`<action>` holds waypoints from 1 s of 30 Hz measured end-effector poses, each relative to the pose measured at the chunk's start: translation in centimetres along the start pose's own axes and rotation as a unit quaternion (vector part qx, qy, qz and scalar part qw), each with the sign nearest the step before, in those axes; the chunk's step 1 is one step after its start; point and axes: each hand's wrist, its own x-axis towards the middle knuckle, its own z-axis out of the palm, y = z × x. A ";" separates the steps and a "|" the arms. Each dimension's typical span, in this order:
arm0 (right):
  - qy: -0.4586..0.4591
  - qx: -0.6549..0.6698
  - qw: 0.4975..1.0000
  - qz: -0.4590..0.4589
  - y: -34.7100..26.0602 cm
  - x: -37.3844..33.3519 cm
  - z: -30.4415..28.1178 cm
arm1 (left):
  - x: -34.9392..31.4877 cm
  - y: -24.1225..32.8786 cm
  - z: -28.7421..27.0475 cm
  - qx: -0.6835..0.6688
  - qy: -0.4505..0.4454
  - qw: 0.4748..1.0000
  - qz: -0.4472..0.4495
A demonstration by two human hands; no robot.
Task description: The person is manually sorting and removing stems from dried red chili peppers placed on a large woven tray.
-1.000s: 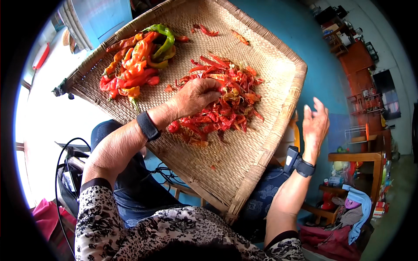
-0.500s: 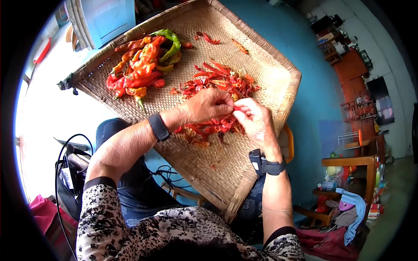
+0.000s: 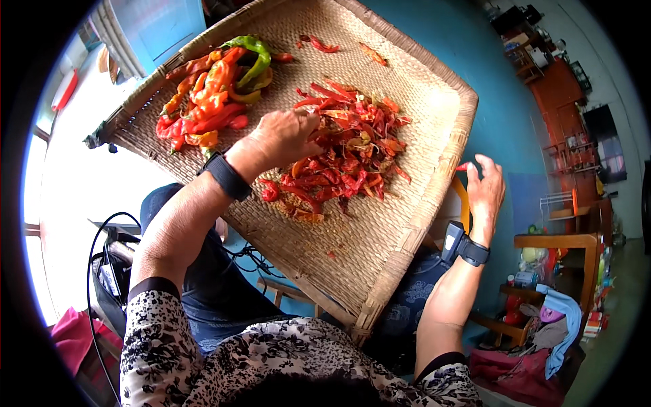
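Note:
A large woven basket tray (image 3: 434, 136) lies tilted across my lap. Near its middle is a loose heap of torn dried red chili peppers (image 3: 352, 173), with pale seeds scattered among them. My left hand (image 3: 285, 139) is over the heap's left edge, its fingers curled; what they hold is hidden. Beyond the tray's right edge, my right hand (image 3: 485, 193) pinches a small red piece of chili pepper (image 3: 462, 167) between thumb and finger. Whole red and orange peppers (image 3: 210, 102) are piled at the tray's far left, with a green pepper (image 3: 259, 61) on top.
An orange-rimmed container (image 3: 464, 203) shows partly below my right hand, beside the tray. A few stray chili pieces (image 3: 322, 45) lie at the tray's far side. Black cables (image 3: 254, 261) hang below its near left edge. A wooden chair with cloths (image 3: 559, 325) stands at right.
My hands were together over the heap and have parted. The right hand moved right, past the tray's edge, with a red chili piece. The left hand drew back left.

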 end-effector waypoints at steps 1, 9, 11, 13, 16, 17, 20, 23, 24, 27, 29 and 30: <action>0.026 0.100 0.994 -0.027 -0.7 0.3 0.1 | -0.3 0.4 0.9 0.006 0.026 1.000 -0.013; -0.271 0.248 0.916 -0.161 -11.6 -1.5 0.9 | 0.0 -0.2 -0.4 -0.128 0.022 0.992 -0.005; -0.268 0.217 0.913 -0.219 -13.3 -1.7 0.7 | -0.2 0.4 -1.0 -0.157 0.045 0.987 0.008; -0.219 0.262 0.907 -0.247 -13.9 -1.9 2.0 | 0.0 1.3 -1.9 -0.176 0.033 0.984 -0.012; -0.253 0.272 0.913 -0.167 -14.7 -1.4 1.4 | -0.3 1.5 -1.8 -0.266 0.034 0.963 0.025; -0.253 0.272 0.913 -0.167 -14.8 -1.3 1.7 | -0.4 1.7 -1.8 -0.267 0.034 0.963 0.024; -0.302 0.426 0.849 -0.077 -15.5 -1.4 1.9 | -0.5 2.6 -2.1 -0.304 0.008 0.952 0.045; -0.280 0.509 0.810 -0.084 -15.7 -1.8 2.7 | -0.3 2.5 -0.6 -0.269 0.047 0.958 0.090; -0.261 0.518 0.810 -0.084 -15.9 -1.8 2.5 | -0.3 2.6 -0.5 -0.274 0.032 0.958 0.082; -0.236 0.573 0.785 0.013 -15.1 -1.3 1.4 | -0.4 2.9 -1.0 -0.214 -0.002 0.975 0.062; -0.181 0.605 0.773 0.058 -13.6 -0.6 1.1 | -0.4 2.5 -0.8 -0.239 -0.011 0.969 0.057; -0.146 0.607 0.779 0.060 -12.4 0.1 0.4 | -0.4 2.4 -0.7 -0.263 -0.021 0.963 0.049</action>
